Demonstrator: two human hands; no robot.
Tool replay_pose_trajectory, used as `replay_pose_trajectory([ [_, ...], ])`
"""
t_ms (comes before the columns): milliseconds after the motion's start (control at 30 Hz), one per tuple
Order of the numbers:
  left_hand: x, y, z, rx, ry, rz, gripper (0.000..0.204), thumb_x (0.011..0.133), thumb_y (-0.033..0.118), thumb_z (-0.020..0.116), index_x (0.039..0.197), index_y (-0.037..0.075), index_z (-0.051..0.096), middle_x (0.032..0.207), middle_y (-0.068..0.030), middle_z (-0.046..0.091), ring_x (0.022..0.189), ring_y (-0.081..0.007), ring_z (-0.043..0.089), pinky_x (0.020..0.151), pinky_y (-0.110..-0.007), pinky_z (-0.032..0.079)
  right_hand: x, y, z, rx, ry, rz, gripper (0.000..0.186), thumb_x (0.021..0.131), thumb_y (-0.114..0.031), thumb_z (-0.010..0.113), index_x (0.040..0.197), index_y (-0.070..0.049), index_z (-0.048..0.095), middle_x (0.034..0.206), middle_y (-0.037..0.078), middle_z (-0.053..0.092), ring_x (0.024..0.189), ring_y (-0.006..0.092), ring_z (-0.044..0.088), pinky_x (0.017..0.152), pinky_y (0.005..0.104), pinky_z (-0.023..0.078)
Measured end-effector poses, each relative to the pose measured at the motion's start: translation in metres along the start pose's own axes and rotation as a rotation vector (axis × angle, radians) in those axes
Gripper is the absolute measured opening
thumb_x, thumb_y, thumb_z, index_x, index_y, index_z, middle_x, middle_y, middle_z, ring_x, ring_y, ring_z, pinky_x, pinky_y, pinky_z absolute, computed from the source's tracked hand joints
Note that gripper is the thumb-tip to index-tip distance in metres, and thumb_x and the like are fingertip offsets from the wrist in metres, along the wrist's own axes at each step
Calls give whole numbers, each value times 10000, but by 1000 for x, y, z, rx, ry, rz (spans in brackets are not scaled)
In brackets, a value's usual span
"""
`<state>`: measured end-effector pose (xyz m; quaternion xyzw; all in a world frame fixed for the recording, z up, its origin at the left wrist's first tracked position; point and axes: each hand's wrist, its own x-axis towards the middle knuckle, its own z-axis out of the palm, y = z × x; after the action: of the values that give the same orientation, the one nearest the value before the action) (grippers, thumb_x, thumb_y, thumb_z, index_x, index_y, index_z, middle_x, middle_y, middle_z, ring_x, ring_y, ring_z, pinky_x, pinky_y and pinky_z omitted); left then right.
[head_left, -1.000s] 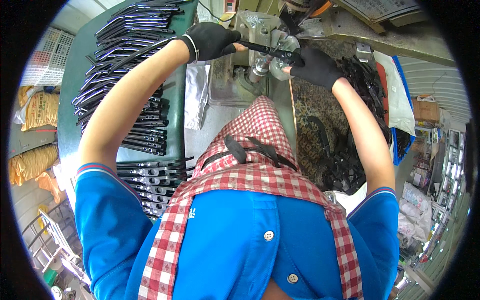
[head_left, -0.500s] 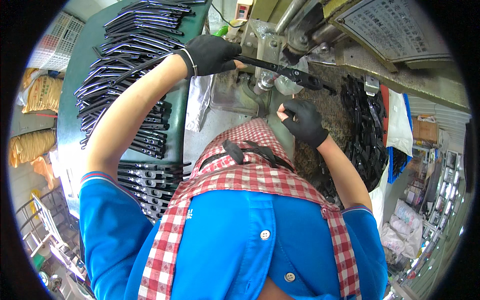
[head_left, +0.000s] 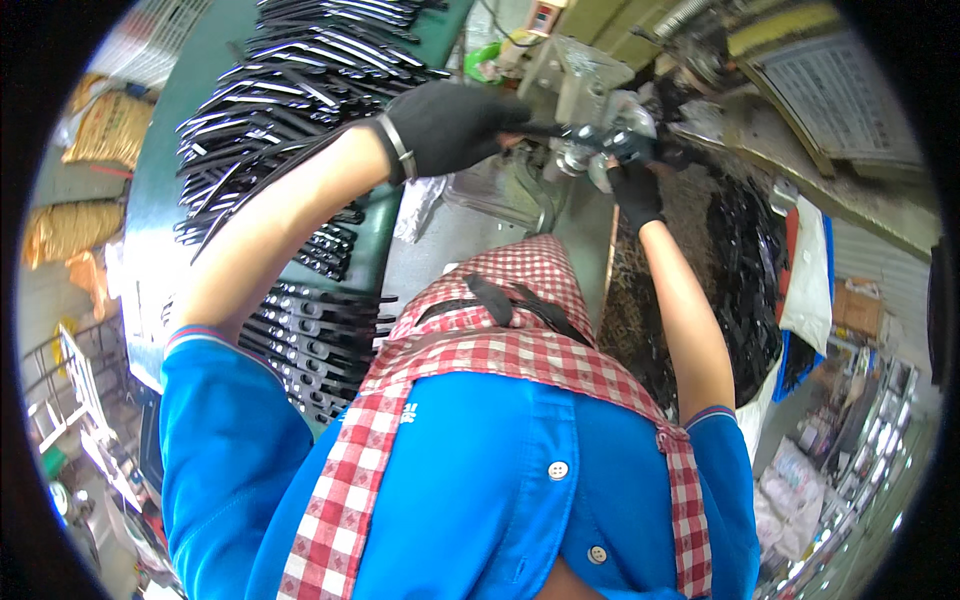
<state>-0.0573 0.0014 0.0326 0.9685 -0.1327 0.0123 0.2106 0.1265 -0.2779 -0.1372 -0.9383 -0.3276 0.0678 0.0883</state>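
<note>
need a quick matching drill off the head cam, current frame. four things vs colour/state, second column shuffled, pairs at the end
Column one:
1. Left hand
2. Apron
3. Table
4. Shirt

Column two:
A. Plain blue, short-sleeved, buttons down the front
B. Black-gloved, holding a black bar
C. Red-and-white checked
D. Green, with black parts laid out on it

Pairs: 1-B, 2-C, 3-D, 4-A
</note>
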Motion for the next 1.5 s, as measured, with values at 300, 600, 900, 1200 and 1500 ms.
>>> replay_pose_trajectory([
  [300,-306,-43,4,199,-266,-631,132,766,101,573,864,75,657,806,-146,633,772,-332,623,674,-402,491,45,25,28,-143,-136,14,242,827,-279,545,950,-92,638,993,179,638,939,381,599,770,473,483],
  [600,-489,92,91,481,-294,-1138,223,717,121,615,922,183,674,1162,-112,551,1073,-286,547,915,-454,416,50,69,51,415,0,-169,295,842,-279,600,969,-18,651,873,179,659,819,335,625,707,398,470],
  [900,-487,99,183,-273,330,-2021,548,828,258,550,1327,104,383,1033,-253,625,942,-404,620,786,-456,499,57,75,19,1396,-87,2,95,870,-101,602,955,-59,614,814,28,601,717,150,559,639,303,467],
  [1200,-473,31,117,68,-68,-1681,528,810,296,587,1280,118,424,1001,-227,639,898,-380,626,753,-456,496,-1,-44,-108,1732,-218,75,85,895,-67,592,973,-66,560,789,26,539,735,133,540,685,306,501],
  [1500,-263,-115,66,238,258,-762,459,792,206,652,1229,149,523,1256,-143,517,1099,-366,535,885,-426,464,-35,-96,-104,1284,353,32,200,831,-150,662,1002,-60,608,798,30,622,608,83,567,530,256,496],
])
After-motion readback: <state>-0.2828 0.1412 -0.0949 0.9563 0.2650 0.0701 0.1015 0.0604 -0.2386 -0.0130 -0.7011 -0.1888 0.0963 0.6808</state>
